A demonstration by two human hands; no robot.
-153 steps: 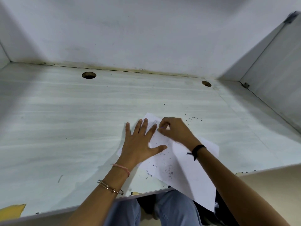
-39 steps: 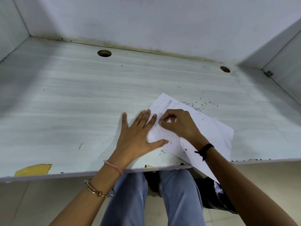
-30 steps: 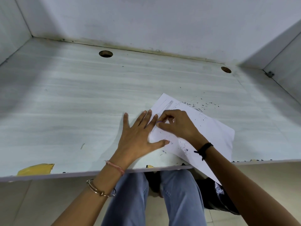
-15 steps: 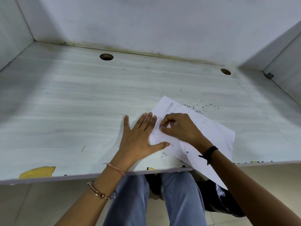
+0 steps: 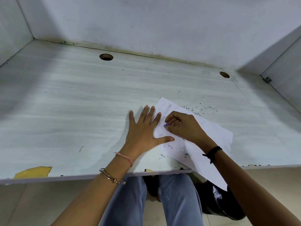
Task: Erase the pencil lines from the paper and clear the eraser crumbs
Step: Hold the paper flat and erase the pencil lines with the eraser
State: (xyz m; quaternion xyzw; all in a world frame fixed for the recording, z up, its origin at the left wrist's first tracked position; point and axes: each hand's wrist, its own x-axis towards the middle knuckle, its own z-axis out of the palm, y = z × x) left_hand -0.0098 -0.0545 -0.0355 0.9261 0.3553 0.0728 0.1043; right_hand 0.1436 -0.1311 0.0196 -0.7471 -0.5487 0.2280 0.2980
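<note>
A white sheet of paper (image 5: 216, 136) lies skewed on the desk (image 5: 65, 111), its near corner hanging over the front edge. Faint pencil lines (image 5: 165, 107) remain near its far corner. My left hand (image 5: 143, 132) lies flat with fingers spread, pressing the paper's left edge down. My right hand (image 5: 182, 126) pinches a small purple eraser (image 5: 166, 125) against the paper just right of my left fingers. Dark eraser crumbs (image 5: 195, 110) lie scattered beyond the paper's far edge, and more crumbs (image 5: 177, 150) sit near my left thumb.
Two round cable holes (image 5: 106, 56) (image 5: 224, 74) pierce the desk near the back wall. White partitions close in the left, back and right sides. Chipped yellow patches (image 5: 32, 172) mark the front edge. A dark bag (image 5: 218, 203) lies on the floor by my knees.
The view has tilted slightly. My right hand has kept rubbing the eraser in short strokes at nearly the same spot; my left hand stays flat on the paper.
</note>
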